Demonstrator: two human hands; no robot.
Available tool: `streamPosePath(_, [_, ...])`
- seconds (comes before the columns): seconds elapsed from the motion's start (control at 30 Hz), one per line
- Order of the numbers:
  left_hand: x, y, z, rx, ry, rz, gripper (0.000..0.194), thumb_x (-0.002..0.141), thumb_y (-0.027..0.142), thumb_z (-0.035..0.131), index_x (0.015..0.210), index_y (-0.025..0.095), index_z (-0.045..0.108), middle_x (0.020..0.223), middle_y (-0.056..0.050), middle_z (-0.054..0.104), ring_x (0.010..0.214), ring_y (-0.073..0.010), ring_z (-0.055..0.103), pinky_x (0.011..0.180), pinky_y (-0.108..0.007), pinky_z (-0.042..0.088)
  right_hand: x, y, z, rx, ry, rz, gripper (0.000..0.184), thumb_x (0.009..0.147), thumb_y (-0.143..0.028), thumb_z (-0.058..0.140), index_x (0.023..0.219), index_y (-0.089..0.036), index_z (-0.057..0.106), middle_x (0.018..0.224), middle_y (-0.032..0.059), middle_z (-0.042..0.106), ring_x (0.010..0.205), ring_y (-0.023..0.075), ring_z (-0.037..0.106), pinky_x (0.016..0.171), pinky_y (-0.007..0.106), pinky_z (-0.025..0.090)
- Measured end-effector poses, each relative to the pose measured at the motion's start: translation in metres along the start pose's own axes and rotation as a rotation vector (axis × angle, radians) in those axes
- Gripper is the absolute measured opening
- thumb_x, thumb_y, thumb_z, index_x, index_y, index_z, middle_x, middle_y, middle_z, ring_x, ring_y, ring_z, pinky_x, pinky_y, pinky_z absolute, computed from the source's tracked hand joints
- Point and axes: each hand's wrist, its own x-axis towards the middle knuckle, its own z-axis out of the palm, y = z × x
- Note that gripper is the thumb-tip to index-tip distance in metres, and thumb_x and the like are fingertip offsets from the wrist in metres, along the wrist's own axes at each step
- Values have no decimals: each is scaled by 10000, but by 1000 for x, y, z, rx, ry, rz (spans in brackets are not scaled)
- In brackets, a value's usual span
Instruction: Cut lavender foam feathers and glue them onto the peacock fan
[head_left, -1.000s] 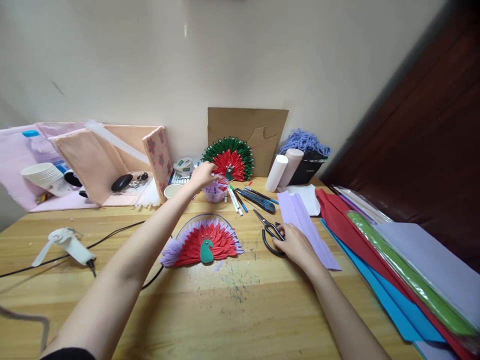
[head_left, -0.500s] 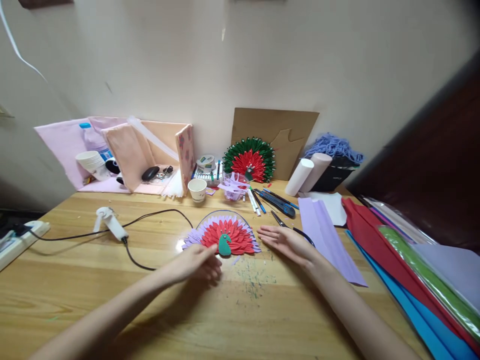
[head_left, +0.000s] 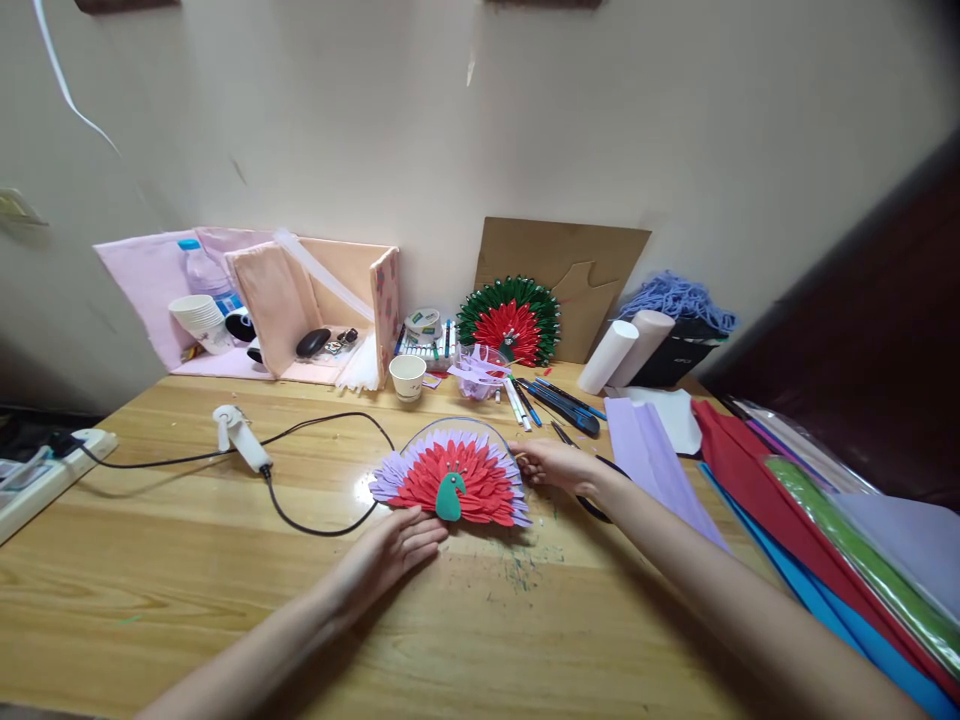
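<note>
Purple-and-red layered-paper peacock fan w/ green body is abt mid-table, betw. front & back edges of the light-brown wooden table. L hand unclenched, fingers stretched out, thumb side at fan's bottom edge. R hand at fan's R edge, fingers curled; can't tell if they're gripping it. Black-handled metal scissors partly hidden by R hand & forearm; long purple crinkled-paper strip R of them, twd table's R edge. White plastic glue gun w/ black cord twd L edge. Near back edge: white printed paper cup, clear plastic bowl of purple strips, green-and-red peacock fan before flat brown cardboard sheet.
</note>
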Motion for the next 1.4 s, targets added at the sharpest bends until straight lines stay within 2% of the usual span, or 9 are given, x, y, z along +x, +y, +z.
streamPosePath(0.13, [2,-4,-1,-65,37,91,231,697,244,611,908,151,593,1095,-130,640,1086,-226,560,1002,-366,362,-4,-2,0,171,-183,54,318,644,-454,666,667,-155,560,535,-54,465,479,65,410,457,186,304])
streamPosePath(0.3, [-9,9,11,72,54,328,313,730,248,635,1026,149,605,1109,-120,640,1072,-232,567,983,-365,372,-21,-1,2,186,-55,-58,330,661,-468,670,678,-156,566,597,-52,463,521,61,378,517,205,297])
streamPosePath(0.4, [-17,23,17,171,136,425,296,736,301,641,1002,170,644,1059,-92,668,993,-217,608,932,-334,417,-27,-4,11,236,25,-99,334,635,-468,694,706,-154,605,642,-37,489,558,69,386,537,212,295])
streamPosePath(0.63, [-36,46,-2,279,257,662,224,745,313,631,907,175,704,917,-57,711,821,-174,650,800,-282,498,-11,-24,49,344,-55,-140,270,630,-384,732,771,-175,635,738,-17,548,650,87,454,611,212,350])
streamPosePath(0.77, [-57,58,-21,285,411,760,191,703,302,673,823,163,721,800,-48,718,713,-158,648,694,-256,522,5,-40,81,379,-172,-154,254,651,-360,724,785,-162,637,745,-11,568,650,81,487,620,206,378])
streamPosePath(0.9, [-84,66,-45,209,516,826,198,700,297,671,824,151,719,814,-58,713,736,-180,647,706,-289,527,19,-59,126,445,-324,-141,254,630,-338,743,731,-140,621,682,-14,565,594,72,506,583,198,402])
streamPosePath(1.1, [-109,54,-84,-139,437,1034,295,721,413,582,864,188,708,890,-67,708,866,-238,641,821,-394,499,25,-90,208,590,-435,-158,242,653,-322,728,743,-146,589,658,-16,589,588,80,564,637,218,464])
streamPosePath(1.27, [-106,40,-90,53,319,1120,403,669,321,684,1050,206,623,1107,-98,643,1058,-259,566,934,-396,424,15,-104,263,701,-479,-273,253,701,-296,692,898,-180,583,810,1,630,700,108,618,677,235,489])
streamPosePath(1.4, [-93,44,-92,97,550,1089,235,696,213,678,926,202,630,988,-65,690,942,-196,625,884,-328,449,7,-107,284,704,-476,-283,238,727,-304,669,912,-189,574,862,16,645,743,131,633,714,273,497])
